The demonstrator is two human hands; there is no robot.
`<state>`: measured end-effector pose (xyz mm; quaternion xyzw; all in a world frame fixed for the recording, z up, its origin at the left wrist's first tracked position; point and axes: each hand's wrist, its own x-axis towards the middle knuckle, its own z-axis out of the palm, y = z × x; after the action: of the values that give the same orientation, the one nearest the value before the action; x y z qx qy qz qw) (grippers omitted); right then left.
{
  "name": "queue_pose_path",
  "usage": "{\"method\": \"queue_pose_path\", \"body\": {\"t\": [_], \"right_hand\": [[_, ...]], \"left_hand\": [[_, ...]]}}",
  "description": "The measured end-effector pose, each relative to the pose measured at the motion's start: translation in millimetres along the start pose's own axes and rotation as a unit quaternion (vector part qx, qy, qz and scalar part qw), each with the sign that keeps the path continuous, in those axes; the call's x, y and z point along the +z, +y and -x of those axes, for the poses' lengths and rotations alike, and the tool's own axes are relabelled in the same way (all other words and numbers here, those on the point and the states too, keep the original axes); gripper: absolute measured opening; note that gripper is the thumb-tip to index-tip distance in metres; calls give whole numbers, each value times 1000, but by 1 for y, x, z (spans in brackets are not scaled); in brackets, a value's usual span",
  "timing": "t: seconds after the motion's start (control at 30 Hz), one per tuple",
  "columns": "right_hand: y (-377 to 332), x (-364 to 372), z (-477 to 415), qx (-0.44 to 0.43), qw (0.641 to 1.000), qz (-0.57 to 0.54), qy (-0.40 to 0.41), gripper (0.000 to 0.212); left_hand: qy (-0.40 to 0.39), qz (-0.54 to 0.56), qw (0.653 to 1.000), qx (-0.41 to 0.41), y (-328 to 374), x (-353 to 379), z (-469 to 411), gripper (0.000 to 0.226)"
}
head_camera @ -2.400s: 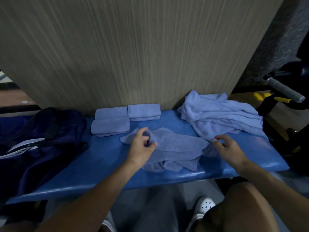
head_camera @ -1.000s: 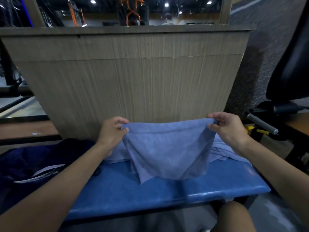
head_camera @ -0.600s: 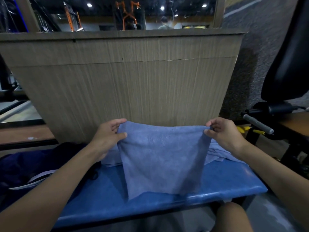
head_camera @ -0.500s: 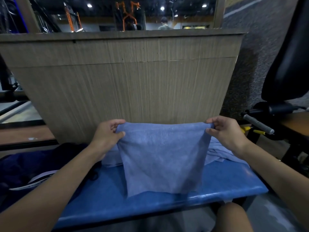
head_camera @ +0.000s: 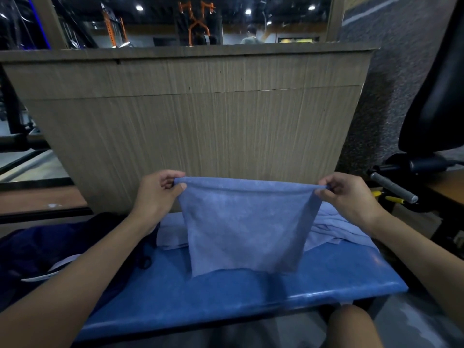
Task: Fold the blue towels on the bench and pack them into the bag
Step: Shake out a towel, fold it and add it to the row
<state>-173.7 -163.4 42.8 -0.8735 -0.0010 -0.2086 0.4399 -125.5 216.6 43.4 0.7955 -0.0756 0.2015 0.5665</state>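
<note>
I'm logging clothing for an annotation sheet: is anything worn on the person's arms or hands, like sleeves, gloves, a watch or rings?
Nothing visible. The left hand and right hand are bare, without gloves. The left forearm and right forearm are uncovered up to the frame edge, with no sleeve in view. No watch, band or ring shows on the wrists or fingers.

The blue padded table (head_camera: 226, 300) stretches below both hands, its front edge glossy. Just under the left hand (head_camera: 155, 194), near the back edge, lie folded light-blue towels (head_camera: 172, 238), mostly hidden. Beneath the right hand (head_camera: 349, 197) rests a rumpled heap of unfolded towels (head_camera: 331, 229). Further left of the left hand, a dark navy bag (head_camera: 50, 249) overlaps the table's end.
</note>
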Motion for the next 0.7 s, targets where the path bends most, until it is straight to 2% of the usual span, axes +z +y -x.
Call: {"method": "queue_pose_path", "body": {"t": [0.13,0.23,0.33,0.47,0.7], "right_hand": [[-3,-1,-2,-25,999,33,7,14],[-1,-3,-5,-18,1000,-6,21,19],[-1,-8,-8,-11,998,-38,39,15],[-4,-4,-5,-9,998,-66,10,14],[-2,-5,0,9,995,-96,-13,11]], "left_hand": [[8,9,1000,0,-1,-4,0,22],[26,7,1000,2,1,-7,-3,23],[36,-11,999,-3,2,-14,-7,26],[1,-23,1000,-2,6,-16,-4,18],[-25,51,994,-97,9,-20,5,8]]}}
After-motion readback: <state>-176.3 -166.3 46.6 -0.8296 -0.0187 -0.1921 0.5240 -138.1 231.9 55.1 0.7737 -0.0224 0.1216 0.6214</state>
